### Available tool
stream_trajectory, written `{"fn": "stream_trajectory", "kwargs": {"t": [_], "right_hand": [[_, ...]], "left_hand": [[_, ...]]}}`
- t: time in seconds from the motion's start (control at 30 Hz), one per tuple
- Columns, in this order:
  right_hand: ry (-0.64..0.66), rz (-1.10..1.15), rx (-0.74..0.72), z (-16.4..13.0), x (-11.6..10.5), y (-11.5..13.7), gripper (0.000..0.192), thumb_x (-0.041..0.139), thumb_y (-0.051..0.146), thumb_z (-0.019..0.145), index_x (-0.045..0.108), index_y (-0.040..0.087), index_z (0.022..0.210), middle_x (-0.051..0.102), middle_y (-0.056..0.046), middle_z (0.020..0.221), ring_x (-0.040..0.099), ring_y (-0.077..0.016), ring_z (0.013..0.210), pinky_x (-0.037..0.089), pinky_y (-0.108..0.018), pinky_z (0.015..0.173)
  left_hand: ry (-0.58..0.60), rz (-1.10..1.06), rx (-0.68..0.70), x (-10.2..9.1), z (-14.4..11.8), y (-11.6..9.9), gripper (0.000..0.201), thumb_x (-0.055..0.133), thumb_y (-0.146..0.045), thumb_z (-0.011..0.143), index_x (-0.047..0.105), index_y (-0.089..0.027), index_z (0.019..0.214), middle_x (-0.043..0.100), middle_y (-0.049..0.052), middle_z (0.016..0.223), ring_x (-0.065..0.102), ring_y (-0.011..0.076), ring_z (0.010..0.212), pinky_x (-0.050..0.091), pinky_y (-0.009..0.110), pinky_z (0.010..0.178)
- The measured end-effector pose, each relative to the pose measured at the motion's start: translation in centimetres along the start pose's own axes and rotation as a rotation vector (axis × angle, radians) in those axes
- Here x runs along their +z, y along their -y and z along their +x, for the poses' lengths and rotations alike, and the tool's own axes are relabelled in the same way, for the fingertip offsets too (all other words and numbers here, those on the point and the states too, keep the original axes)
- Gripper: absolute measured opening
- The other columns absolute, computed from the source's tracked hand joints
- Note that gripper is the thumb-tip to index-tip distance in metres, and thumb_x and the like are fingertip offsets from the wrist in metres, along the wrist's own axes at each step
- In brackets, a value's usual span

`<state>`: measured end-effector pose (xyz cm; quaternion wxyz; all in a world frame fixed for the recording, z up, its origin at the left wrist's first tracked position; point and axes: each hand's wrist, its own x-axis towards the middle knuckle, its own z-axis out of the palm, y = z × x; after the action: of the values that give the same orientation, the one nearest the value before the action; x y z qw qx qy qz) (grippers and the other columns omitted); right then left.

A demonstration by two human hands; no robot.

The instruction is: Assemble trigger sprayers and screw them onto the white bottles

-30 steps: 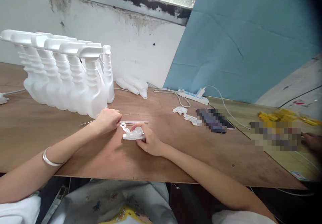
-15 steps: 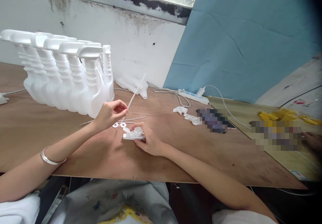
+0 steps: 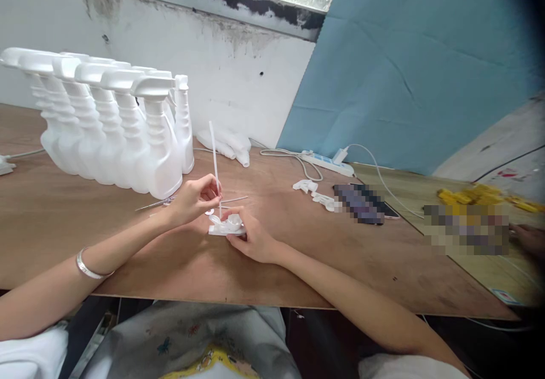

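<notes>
My left hand (image 3: 196, 198) pinches a thin white plastic tube (image 3: 214, 154) that stands nearly upright. The tube's lower end comes down at the white trigger sprayer head (image 3: 225, 228), which lies on the table. Whether the end is inside the head or only above it I cannot tell. With thumb and fingers, my right hand (image 3: 254, 237) grips the right side of that sprayer head. Close behind lies a small white ring washer (image 3: 209, 212), partly hidden by my left hand. Another thin tube (image 3: 235, 199) lies flat on the wood.
A row of white spray bottles (image 3: 164, 157) stands at the left. Scissors (image 3: 157, 203) lie behind my left forearm. White bottle pieces (image 3: 232, 143), sprayer parts (image 3: 326, 200), a power strip (image 3: 327, 163) and phones (image 3: 360, 203) lie farther back. A co-worker's hand (image 3: 528, 237) shows at the far right.
My left hand has moved slightly right with the tube, which swung from a rightward lean to almost upright, its lower end now at the sprayer head. My right hand stayed put.
</notes>
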<state>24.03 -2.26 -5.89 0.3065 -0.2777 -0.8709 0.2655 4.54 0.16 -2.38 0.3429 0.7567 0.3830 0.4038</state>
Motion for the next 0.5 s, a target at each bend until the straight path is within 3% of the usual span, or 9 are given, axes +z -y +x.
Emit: {"fn": "stream_trajectory", "kwargs": {"t": [0.17, 0.27, 0.4, 0.5], "right_hand": [[0.007, 0.005, 0.004, 0.0, 0.0, 0.0, 0.031, 0.048, 0.013, 0.074, 0.040, 0.019, 0.103, 0.052, -0.004, 0.093, 0.046, -0.0120, 0.070, 0.039, -0.024, 0.065], [0.015, 0.002, 0.028, 0.0, -0.1, 0.0, 0.027, 0.048, 0.018, 0.077, 0.041, 0.019, 0.103, 0.053, -0.004, 0.094, 0.048, -0.0125, 0.072, 0.040, -0.026, 0.068], [-0.009, 0.039, 0.060, -0.1, 0.1, -0.1, 0.032, 0.047, 0.024, 0.081, 0.036, 0.019, 0.110, 0.055, -0.006, 0.101, 0.051, -0.0145, 0.080, 0.041, -0.030, 0.073], [-0.017, 0.052, 0.095, -0.1, 0.1, -0.1, 0.040, 0.050, 0.026, 0.080, 0.032, 0.019, 0.115, 0.055, -0.008, 0.106, 0.053, -0.0157, 0.084, 0.042, -0.030, 0.073]], "left_hand": [[0.151, 0.069, -0.022, 0.2, 0.0, 1.2, 0.016, 0.052, -0.031, 0.078, 0.054, -0.015, 0.079, 0.063, 0.001, 0.070, 0.059, 0.0133, 0.063, 0.047, 0.023, 0.058], [0.185, 0.071, -0.021, 0.3, 0.0, 1.5, 0.019, 0.053, -0.033, 0.079, 0.055, -0.014, 0.080, 0.063, 0.001, 0.069, 0.060, 0.0133, 0.062, 0.046, 0.022, 0.056], [0.062, 0.086, 0.043, 0.2, 0.0, 0.7, 0.021, 0.056, -0.035, 0.078, 0.056, -0.014, 0.081, 0.064, 0.002, 0.072, 0.061, 0.0144, 0.065, 0.048, 0.024, 0.060], [-0.084, -0.037, 0.101, 0.0, -0.1, -0.6, 0.021, 0.058, -0.033, 0.077, 0.056, -0.013, 0.082, 0.063, 0.004, 0.079, 0.062, 0.0163, 0.073, 0.051, 0.028, 0.067]]}}
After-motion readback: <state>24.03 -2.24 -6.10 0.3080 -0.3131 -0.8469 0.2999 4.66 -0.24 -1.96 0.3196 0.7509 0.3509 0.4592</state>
